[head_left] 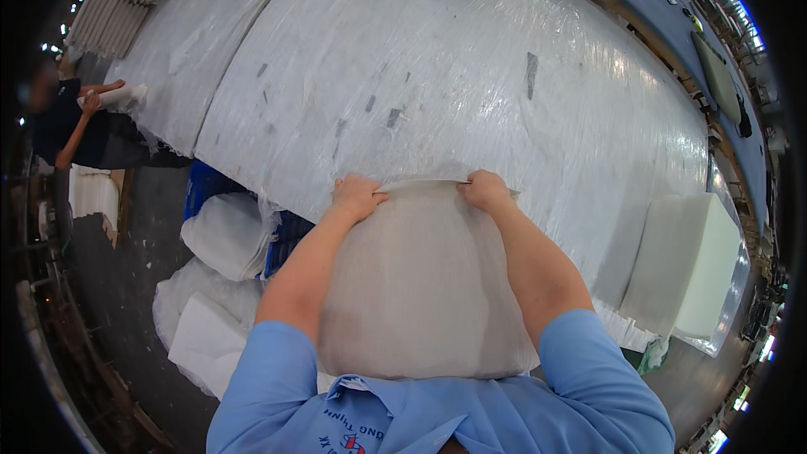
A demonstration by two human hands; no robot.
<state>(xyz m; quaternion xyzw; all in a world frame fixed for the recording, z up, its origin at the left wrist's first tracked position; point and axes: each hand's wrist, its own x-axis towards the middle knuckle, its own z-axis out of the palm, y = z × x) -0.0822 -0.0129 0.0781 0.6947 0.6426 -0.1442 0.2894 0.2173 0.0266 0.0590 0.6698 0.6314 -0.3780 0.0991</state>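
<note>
One co-worker stands at far left, gripping a white roll beside the plastic-covered table. Nearer, white padded pieces sit against a blue crate. Then comes the left hand, fingers closed on the left end of a grey-beige sheet's far edge. Dark blue lettering and a red emblem mark the light-blue shirt just below. The sheet spreads between the forearms, from the table toward the chest. The right hand pinches the edge's other end. At far right stands a pale block.
</note>
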